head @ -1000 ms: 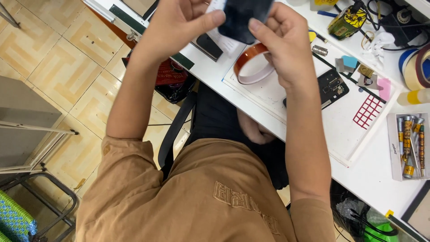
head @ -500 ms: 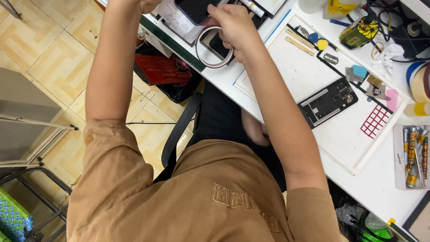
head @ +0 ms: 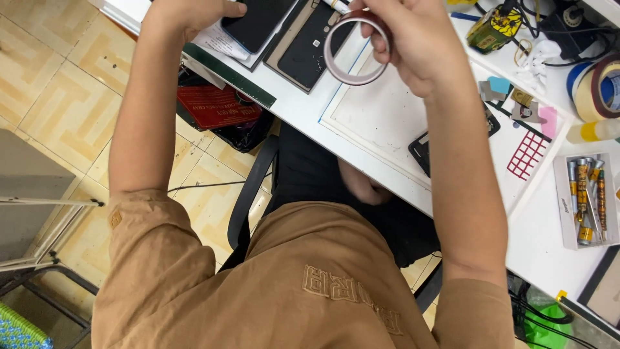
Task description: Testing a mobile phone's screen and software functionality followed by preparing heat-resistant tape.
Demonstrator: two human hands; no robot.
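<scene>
Red-brown tape roll (head: 356, 48) is pinched in the right hand (head: 413, 45) above the tabletop's near edge; left hand (head: 187, 13) rests fingers on a dark phone (head: 258, 22).

One thin tape ring (head: 357, 48), two dark phones (head: 258, 22), two large tape rolls (head: 597, 87) at the table edge, one tray of screwdriver bits (head: 586, 200), one white work mat (head: 400, 123), two hands (head: 413, 45)

The person is wearing a tan short-sleeved shirt (head: 303, 284) with raised block lettering stitched in the same tan across the chest. A small tan patch is sitting on the left sleeve (head: 139, 226), well left of that lettering. Dark trousers (head: 336, 187) are showing above the shirt's hem. Both forearms are going bare, with no watch or rings showing.
</scene>
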